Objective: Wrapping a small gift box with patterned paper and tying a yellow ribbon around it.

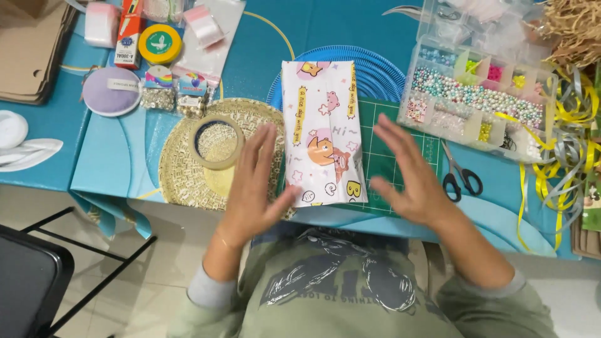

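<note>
My left hand (pixel 253 181) lies open, fingers spread, thumb touching the gift bag (pixel 322 134) — white, flat, printed with bears and yellow strips, lying mid-worktop (pixel 113 156) at my 12 o'clock. My right hand (pixel 407 172) hovers open at 1 o'clock, holding nothing.

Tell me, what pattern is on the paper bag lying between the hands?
The paper bag is white with cartoon bears, pink stars and yellow strips, seen in the head view.

left hand (pixel 253 184) hides part of the gold tray (pixel 181 169)
</note>
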